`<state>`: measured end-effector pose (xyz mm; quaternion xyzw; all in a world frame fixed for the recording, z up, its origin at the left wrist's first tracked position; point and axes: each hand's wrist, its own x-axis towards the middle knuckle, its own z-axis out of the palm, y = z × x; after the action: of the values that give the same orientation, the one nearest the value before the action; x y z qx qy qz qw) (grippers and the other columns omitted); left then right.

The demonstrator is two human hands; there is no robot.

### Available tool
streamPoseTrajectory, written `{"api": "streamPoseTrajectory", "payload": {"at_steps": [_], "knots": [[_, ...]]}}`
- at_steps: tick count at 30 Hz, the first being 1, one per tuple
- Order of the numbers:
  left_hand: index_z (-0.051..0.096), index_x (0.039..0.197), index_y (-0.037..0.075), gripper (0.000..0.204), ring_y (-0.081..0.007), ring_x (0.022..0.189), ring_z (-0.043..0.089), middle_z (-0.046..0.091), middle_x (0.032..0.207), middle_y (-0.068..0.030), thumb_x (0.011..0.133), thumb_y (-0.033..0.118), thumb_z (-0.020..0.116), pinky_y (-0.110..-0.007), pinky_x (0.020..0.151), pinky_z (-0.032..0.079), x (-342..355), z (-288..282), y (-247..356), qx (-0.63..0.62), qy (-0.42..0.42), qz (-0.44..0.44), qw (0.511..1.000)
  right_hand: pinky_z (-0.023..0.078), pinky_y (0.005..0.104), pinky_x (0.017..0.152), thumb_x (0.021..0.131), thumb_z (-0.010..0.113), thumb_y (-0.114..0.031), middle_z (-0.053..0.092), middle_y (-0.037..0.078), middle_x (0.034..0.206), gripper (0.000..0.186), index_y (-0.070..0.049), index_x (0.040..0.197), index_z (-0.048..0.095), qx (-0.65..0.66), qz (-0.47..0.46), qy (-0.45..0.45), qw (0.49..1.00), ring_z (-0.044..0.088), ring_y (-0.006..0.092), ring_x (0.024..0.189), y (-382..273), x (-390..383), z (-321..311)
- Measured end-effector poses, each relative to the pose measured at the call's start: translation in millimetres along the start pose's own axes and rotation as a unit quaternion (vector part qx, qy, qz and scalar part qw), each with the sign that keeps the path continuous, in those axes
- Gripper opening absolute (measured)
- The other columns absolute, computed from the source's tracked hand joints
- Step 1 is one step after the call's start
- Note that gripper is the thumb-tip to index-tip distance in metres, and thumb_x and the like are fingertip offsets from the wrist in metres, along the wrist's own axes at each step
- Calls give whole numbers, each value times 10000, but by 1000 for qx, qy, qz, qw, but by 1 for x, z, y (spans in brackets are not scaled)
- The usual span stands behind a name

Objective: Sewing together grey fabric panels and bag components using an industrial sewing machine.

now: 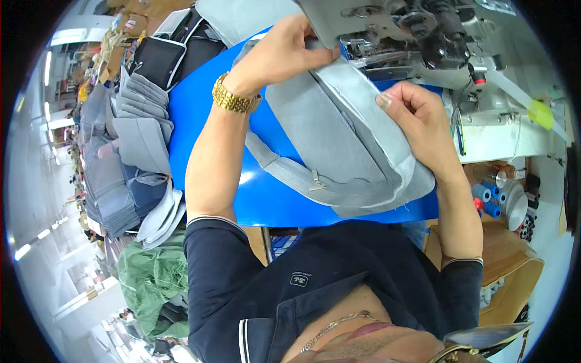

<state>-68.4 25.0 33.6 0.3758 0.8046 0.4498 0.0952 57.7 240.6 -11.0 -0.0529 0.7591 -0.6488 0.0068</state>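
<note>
A grey fabric bag piece (330, 142) with a zipper pull (316, 180) and a curved strip along its lower side lies on the blue work surface (206, 109). My left hand (284, 51), below a gold wristwatch, grips the piece's upper edge beside the sewing machine (411, 30); some fingertips are hidden under the machine's arm. My right hand (411, 112) pinches the folded edge on the right, thumb on top. The piece's upper end reaches the machine's metal foot area.
Stacks of grey panels (139, 121) and black bag pieces (163, 60) stand at left, above green cloth (151, 278). At right are blue thread cones (491, 199), a cardboard box (508, 266) and the machine's pale ledge (490, 136).
</note>
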Motion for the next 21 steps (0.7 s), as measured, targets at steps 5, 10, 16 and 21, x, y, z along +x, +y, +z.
{"api": "streamPoseTrajectory", "payload": {"at_steps": [5,10,16,21], "knots": [[656,1209,95,343,-227,1188,586,629,1250,-170,890,219,628,-365,1014,429,21,-22,-26,267,-75,122,953,346,246,513,923,632,-243,530,-14,607,288,8,782,621,15,-18,33,999,426,43,580,2,12,7],[650,1060,17,240,-211,856,640,684,949,-111,833,83,687,-321,754,498,6,-11,-28,302,62,118,944,391,282,526,902,629,-243,562,41,606,282,19,800,654,-8,-55,41,998,491,82,576,0,24,12],[638,1083,76,425,-328,1010,609,655,1077,-133,684,-66,602,-420,870,478,-52,59,19,294,232,173,911,386,246,532,926,600,-201,607,10,695,230,13,965,674,55,-44,25,997,500,58,606,1,20,10],[653,1091,88,468,-305,944,612,636,1038,-109,634,-8,673,-403,806,500,-85,78,37,332,210,205,896,357,202,557,917,627,-130,438,-75,691,356,0,1243,570,157,46,-98,982,411,13,646,-4,-19,1]]}}
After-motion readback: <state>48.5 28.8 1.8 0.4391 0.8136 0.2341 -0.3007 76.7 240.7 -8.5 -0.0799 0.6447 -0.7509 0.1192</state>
